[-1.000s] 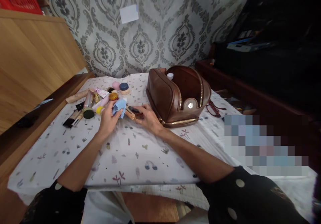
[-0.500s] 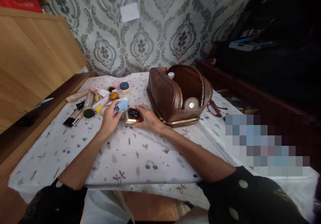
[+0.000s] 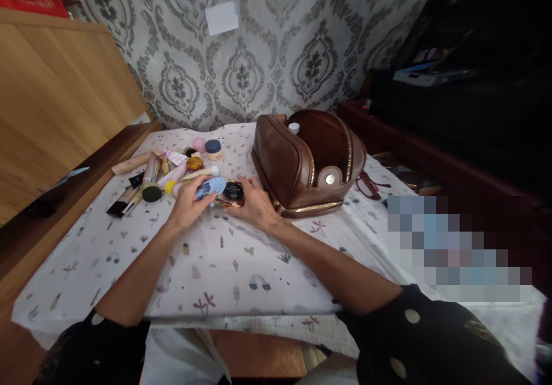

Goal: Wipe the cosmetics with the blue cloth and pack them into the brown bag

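Note:
My left hand [image 3: 186, 208] is closed on a crumpled blue cloth [image 3: 212, 187]. The cloth presses against the left side of a gold cosmetic jar [image 3: 233, 191] with a round black label. My right hand [image 3: 259, 206] grips that jar from the right, fingers behind and thumb in front. Just right of this hand stands a brown leather cosmetic bag [image 3: 280, 161], its top unzipped and wide open. A white cap [image 3: 294, 128] shows inside the bag's opening. Close to my left hand lie a tube with a yellow cap [image 3: 169, 187] and a cream-coloured tube [image 3: 200, 173].
Several tubes and bottles lie to the left, among them a dark green-capped tube [image 3: 152, 192]. Behind are an amber-lidded jar [image 3: 194, 164] and a blue-lidded jar [image 3: 213, 148]. Red glasses [image 3: 367, 187] rest right of the bag. A wooden cabinet [image 3: 64, 97] borders the left.
The blue cloth in my left hand has shifted right, over the jar's left side. The jar has tilted or turned slightly in my right hand, so its black label faces me more.

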### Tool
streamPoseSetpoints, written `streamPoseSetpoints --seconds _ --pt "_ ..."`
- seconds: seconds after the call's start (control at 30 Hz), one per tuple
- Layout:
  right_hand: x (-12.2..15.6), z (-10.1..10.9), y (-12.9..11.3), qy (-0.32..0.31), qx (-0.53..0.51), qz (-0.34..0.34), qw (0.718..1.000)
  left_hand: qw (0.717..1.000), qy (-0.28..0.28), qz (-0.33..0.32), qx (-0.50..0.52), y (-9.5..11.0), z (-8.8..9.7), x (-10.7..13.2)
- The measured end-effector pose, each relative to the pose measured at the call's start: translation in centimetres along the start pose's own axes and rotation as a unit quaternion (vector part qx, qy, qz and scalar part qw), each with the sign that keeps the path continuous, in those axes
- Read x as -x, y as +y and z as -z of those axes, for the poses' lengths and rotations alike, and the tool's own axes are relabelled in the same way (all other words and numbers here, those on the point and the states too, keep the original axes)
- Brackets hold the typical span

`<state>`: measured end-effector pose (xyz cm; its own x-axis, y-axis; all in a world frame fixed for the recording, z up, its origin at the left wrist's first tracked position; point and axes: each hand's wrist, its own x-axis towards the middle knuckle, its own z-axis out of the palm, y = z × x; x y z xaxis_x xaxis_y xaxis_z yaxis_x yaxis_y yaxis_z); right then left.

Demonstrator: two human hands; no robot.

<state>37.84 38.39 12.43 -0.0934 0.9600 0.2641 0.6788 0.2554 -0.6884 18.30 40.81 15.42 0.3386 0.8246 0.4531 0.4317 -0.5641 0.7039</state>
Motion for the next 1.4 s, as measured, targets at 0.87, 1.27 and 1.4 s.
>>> streamPoseSetpoints --seconds 0.87,1.27,1.4 --pt "0.9 0.1 -0.2 -0.025 -0.064 0.104 0.992 0.979 0.031 -0.046 -0.196 -0.1 -1.5 0.5" --pt "0.7 -0.4 0.3 -0.002 -0.062 0.116 0.991 0.975 -0.137 -0.151 -0.093 1.6 -0.6 0.5" --pt "0.6 -0.5 0.4 -0.002 -0.074 0.107 0.992 0.973 -0.185 -0.109 -0.082 0.9 1.0 -0.2"
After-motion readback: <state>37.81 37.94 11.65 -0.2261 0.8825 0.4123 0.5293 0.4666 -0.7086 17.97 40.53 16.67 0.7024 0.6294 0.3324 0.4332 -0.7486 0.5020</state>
